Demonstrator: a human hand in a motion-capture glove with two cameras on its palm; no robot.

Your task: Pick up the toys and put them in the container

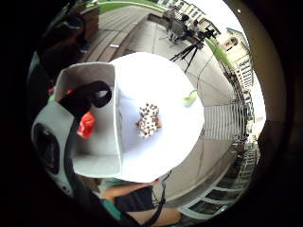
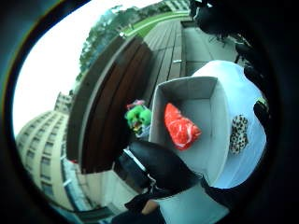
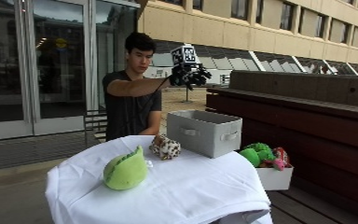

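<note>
We see the fingers spread and relaxed, grasping nothing: the gloved right hand (image 3: 189, 75) hangs high above the grey container (image 3: 203, 132), well apart from it. A red toy (image 2: 180, 127) lies inside the container. On the white tablecloth (image 3: 185, 186), a spotted toy (image 3: 165, 147) sits just left of the container and a green toy (image 3: 126, 171) nearer us.

Outdoors in daylight, a round worktop (image 3: 185, 186) under a white cloth stands on paving (image 3: 5, 196). Beside it is a dark wooden bench (image 3: 303, 116), with glass doors (image 3: 36, 60) and a beige building (image 3: 247, 28) behind.
</note>
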